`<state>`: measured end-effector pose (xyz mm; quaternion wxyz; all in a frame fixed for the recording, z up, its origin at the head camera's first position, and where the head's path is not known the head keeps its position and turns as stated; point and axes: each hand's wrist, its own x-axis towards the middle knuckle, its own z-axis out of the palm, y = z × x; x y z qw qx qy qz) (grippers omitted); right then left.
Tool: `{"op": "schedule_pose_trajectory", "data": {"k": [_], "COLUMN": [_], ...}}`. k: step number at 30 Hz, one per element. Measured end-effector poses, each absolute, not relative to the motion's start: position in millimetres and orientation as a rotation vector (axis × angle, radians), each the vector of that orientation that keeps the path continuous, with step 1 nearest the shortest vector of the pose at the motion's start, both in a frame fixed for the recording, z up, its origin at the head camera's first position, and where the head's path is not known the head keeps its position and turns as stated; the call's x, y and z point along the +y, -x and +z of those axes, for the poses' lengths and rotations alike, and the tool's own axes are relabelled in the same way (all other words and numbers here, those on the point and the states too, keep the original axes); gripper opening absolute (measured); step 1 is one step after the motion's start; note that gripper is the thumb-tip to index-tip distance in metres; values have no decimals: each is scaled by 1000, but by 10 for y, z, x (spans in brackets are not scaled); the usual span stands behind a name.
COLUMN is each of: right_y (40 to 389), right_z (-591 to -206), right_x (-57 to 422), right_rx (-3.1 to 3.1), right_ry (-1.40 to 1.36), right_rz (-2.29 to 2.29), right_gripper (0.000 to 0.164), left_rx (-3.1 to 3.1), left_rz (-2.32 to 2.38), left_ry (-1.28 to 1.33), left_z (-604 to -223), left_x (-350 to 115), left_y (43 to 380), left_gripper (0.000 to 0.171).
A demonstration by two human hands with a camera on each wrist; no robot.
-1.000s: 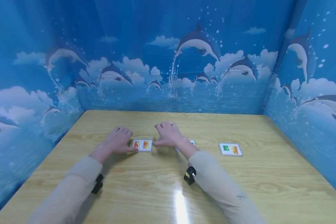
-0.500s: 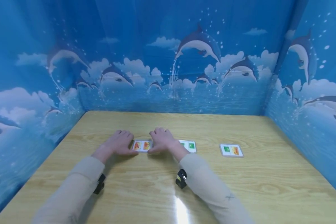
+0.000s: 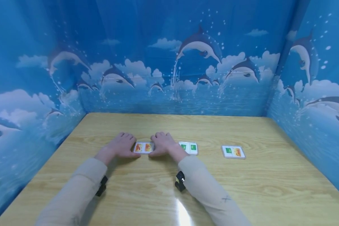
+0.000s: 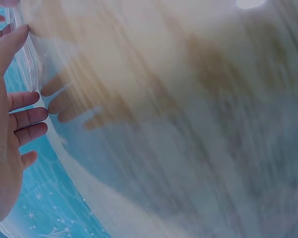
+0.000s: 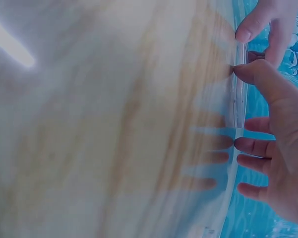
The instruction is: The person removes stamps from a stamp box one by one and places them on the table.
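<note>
A flat, clear-edged picture card [image 3: 143,147] with two red-orange pictures lies on the wooden table, between the hands. My left hand [image 3: 122,145] holds its left end, thumb at the near edge and fingers toward the far side. At the right end, my right hand [image 3: 163,144] grips in the same way. In the right wrist view the card's transparent side [image 5: 240,101] shows edge-on, with both thumbs at it. The left wrist view has the clear edge [image 4: 30,64] beside the left thumb. The card's ends are partly hidden by the hands.
Just right of the right hand lies a card [image 3: 188,147] with two green pictures, partly behind the wrist. Farther right is another card [image 3: 233,152] with one green and one orange picture. A blue dolphin-print curtain [image 3: 169,94] stands behind the table [image 3: 271,175].
My right hand has moved left and slightly nearer onto the card's right end, uncovering the green card. The left hand has barely shifted; the red-orange card stays in place.
</note>
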<state>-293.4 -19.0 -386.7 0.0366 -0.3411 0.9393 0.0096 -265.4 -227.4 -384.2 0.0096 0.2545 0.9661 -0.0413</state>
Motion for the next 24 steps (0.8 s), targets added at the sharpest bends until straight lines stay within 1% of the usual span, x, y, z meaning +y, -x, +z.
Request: {"op": "schedule_pose_trajectory", "data": {"k": [6,13,24], "right_y": [2931,2940,2954], "right_z": [-3875,-3864,-3856], "right_x": [-214,-227,-209], "right_rx": [2879,2846,2832], "right_ry": [1085,1098,1128], "right_rz": [37,10,-37], "right_gripper": [62,62,57], "left_rx": [3010,3005,2995], "left_rz": [-107,-107,-134], "left_ry": [-775,-779,-783], "left_z": [-3858,-3842,-3841], "left_x": [-2265,-2246,-2220], "left_y": [2666,2673,2694], "left_gripper": [70,69,67]}}
